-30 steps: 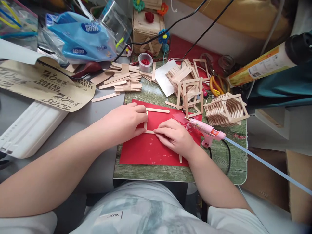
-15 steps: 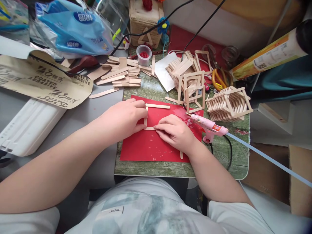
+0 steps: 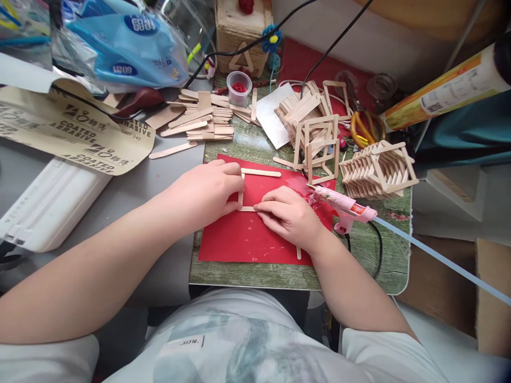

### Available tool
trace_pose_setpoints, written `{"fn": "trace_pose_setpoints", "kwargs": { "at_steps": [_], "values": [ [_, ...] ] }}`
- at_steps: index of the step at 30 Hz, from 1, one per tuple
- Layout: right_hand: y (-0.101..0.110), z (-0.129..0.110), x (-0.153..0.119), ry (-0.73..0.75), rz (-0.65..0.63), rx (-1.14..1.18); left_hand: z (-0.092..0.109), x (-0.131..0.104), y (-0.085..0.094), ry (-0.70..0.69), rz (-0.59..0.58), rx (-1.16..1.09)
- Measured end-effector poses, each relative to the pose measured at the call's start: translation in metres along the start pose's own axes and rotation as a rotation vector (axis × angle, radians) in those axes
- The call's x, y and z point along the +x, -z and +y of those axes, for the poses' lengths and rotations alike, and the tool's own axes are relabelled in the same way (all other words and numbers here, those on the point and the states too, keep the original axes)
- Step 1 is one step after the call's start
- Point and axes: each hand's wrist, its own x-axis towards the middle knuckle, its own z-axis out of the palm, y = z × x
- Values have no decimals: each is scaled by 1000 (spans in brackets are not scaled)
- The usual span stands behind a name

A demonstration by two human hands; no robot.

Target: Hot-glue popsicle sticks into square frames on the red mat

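On a red sheet [image 3: 247, 239] lie three popsicle sticks joined end to end as an open-sided frame: a top popsicle stick [image 3: 261, 172], an upright one on the left, and a bottom popsicle stick [image 3: 248, 209]. My left hand [image 3: 217, 189] has its fingers closed on the upright stick, thumb near the lower corner. With thumb and fingertips, my right hand [image 3: 289, 215] pinches the bottom stick, whose right part it hides. Another popsicle stick [image 3: 298, 252] pokes out below my right wrist. Right of that hand rests a pink glue gun [image 3: 345, 205] with a long glue stick in it.
Loose popsicle sticks [image 3: 207, 119] are piled at the back. Stick frames [image 3: 319, 146] and a stacked stick structure [image 3: 379, 169] stand at the back right, near orange-handled scissors [image 3: 365, 130]. A small cup [image 3: 238, 89], sandpaper [image 3: 75, 130] and a blue packet [image 3: 131, 48] lie farther off.
The whole view has shifted slightly. Both hands keep the same hold on the sticks, with no clear movement of the frame.
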Motion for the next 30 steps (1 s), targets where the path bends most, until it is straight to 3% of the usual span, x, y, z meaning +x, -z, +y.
{"fn": "trace_pose_setpoints", "kwargs": {
  "at_steps": [11, 30],
  "values": [
    [1, -4, -2, -54, -30, 24, -8, -1, -3, -36, 8, -13],
    [-1, -3, -1, -86, -57, 38, -6, -1, -6, -31, 25, 26]
  ]
}}
